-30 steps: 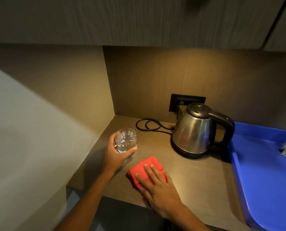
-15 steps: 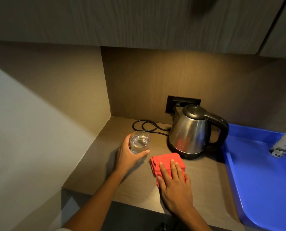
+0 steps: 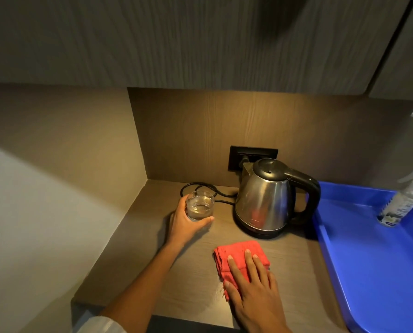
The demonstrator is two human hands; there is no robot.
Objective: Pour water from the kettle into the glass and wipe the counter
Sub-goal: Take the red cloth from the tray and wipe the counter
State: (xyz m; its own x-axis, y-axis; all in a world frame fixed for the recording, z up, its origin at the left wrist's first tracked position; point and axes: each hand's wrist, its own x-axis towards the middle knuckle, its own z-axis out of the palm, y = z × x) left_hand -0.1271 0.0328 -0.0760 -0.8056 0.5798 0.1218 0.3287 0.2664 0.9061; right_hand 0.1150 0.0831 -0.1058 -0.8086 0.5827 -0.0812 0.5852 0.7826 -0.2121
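Left hand (image 3: 185,224): I have it wrapped round the glass, fingers (image 3: 180,207) curled behind the far side and the thumb hooked across the front near the base.
Glass (image 3: 200,205): upright in that grip, toward the desk's back left corner, with clear water in it well below the rim; I cannot tell whether its base touches the desk or hangs just above it.
Desk (image 3: 138,255): brown wood-grain top, dimly lit from above, running from the left wall to the blue tray.
Cord (image 3: 201,187): black, looped on the desk just behind the glass and leading to the kettle base.
Cloth (image 3: 239,258): red, folded, flat on the desk near the front edge, in front of the kettle and apart from it.
Right hand (image 3: 251,289): I see it palm down on the near half of the cloth, fingers (image 3: 248,263) straight, slightly spread and pressing the cloth to the desk.
Kettle (image 3: 265,200): steel body with black lid, standing on its base toward the back edge, handle pointing right, spout toward the wall socket (image 3: 253,156).
Tray (image 3: 369,260): blue, at the desk's right end, just beside the kettle handle.
Spray bottle (image 3: 403,200): standing at the tray's far right corner; it appears tilted in the wide lens.
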